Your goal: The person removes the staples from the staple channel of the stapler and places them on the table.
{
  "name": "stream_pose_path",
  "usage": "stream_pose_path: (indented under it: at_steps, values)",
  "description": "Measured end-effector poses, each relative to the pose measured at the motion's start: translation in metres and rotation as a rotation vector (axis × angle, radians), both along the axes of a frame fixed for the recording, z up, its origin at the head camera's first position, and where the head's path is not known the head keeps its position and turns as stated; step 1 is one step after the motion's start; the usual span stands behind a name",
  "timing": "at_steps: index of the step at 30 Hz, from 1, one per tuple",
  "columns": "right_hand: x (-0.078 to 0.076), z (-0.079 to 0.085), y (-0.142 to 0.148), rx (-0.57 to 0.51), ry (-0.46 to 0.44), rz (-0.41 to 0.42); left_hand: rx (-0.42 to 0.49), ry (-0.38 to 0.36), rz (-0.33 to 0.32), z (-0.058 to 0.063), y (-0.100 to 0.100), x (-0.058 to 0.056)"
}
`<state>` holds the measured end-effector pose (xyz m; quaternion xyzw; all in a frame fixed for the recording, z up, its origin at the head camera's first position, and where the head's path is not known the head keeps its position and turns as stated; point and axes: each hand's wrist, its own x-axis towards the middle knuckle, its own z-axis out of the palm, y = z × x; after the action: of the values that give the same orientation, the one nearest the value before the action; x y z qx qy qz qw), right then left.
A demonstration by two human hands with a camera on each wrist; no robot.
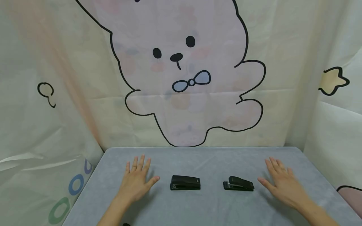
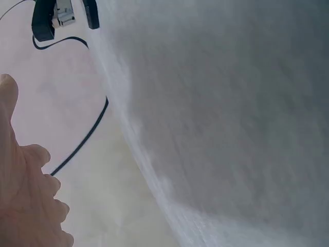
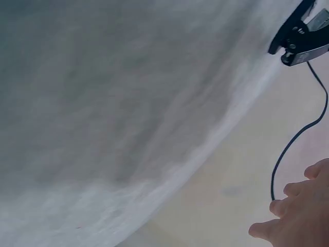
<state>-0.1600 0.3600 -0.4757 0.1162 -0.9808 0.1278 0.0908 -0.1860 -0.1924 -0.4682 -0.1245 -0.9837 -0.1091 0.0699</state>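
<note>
Two black staplers lie apart near the middle of the table in the head view. The left stapler is the larger, and part of a stapler shows at the top left of the left wrist view. The right stapler has its top arm tilted up from its base; a stapler also shows at the top right of the right wrist view. My left hand is spread, holding nothing, to the left of the larger stapler. To the right of the smaller one, my right hand is likewise spread and holds nothing.
A grey cloth covers the table. Behind it hangs a pale curtain with a cartoon bear, and more printed cloth stands along the sides. A small dark object peeks in at the bottom edge beside my left forearm.
</note>
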Motion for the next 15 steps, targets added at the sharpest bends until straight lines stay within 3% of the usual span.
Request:
stream_pose_path:
  at_steps: [9,15]
  values:
    - [0.003,0.013,-0.025,-0.019,0.056,0.054,-0.002,0.039,-0.042,0.006,0.016,0.005]
    - [0.003,0.023,-0.047,-0.017,0.044,0.084,0.019,0.058,-0.06,0.009,0.024,0.01]
